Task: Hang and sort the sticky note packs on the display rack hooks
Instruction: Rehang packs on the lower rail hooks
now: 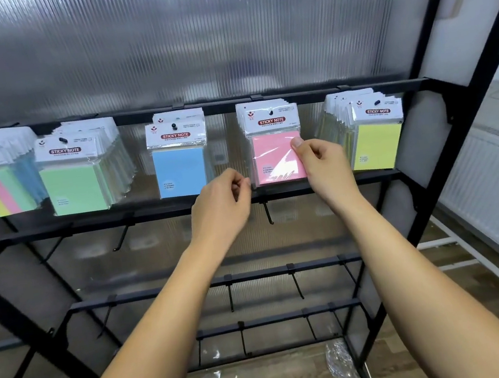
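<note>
Right hand (322, 163), thumb across the front film, pinches the right edge of the pink pack (279, 156) hanging on its hook (270, 112); left hand (221, 202), fingertips curled together at the pack's lower left corner, may hold the wrapper edge, though contact cannot be confirmed. Judged light, with a stiff paper block inside slick, crinkly film likely to slide under the thumb, so the firmer hold is probably the header card above the grip. That card reads "STICKY NOTE" in white on red; smaller print is illegible.
</note>
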`<act>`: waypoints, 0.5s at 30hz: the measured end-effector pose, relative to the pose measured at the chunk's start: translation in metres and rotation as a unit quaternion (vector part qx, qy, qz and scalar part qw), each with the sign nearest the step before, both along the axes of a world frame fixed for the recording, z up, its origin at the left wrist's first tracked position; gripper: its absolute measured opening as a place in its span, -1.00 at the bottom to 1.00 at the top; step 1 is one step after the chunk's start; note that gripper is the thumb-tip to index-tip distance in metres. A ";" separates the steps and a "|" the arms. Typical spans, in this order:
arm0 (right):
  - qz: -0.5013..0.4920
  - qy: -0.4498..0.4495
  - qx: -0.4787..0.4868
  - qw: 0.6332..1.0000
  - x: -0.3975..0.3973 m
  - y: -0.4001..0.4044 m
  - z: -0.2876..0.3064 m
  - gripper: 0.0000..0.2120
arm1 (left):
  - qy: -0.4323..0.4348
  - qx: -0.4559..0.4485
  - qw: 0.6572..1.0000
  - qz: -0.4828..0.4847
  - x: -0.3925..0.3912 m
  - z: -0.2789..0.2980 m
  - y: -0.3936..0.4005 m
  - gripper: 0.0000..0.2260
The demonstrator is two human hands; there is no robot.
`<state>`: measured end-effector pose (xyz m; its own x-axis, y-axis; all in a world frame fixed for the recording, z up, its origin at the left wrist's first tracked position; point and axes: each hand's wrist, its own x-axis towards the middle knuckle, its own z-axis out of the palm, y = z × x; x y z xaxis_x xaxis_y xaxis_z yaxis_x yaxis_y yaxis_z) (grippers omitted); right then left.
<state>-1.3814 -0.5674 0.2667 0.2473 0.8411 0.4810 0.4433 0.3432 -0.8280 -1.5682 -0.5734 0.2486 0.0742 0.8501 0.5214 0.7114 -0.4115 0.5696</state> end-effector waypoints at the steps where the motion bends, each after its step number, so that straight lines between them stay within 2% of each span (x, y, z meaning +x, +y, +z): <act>1: -0.001 -0.001 0.001 1.000 0.000 0.001 0.001 -0.53 | -0.005 0.010 1.000 0.001 0.001 0.003 0.000 -0.84; 4: -0.004 0.000 0.006 1.000 0.002 0.002 0.002 -0.50 | -0.025 0.039 0.999 0.005 0.005 0.014 0.003 -0.84; 7: -0.007 0.001 0.006 1.000 0.002 0.004 0.000 -0.50 | -0.029 0.105 0.994 0.019 0.012 0.029 0.011 -0.84; 11: -0.009 0.011 -0.001 1.000 0.001 0.005 0.001 -0.55 | 0.064 0.199 0.978 0.013 0.027 0.043 0.024 -0.73; 15: -0.006 0.013 -0.001 1.000 0.002 0.005 0.001 -0.56 | 0.148 0.217 0.965 0.020 0.033 0.041 0.035 -0.66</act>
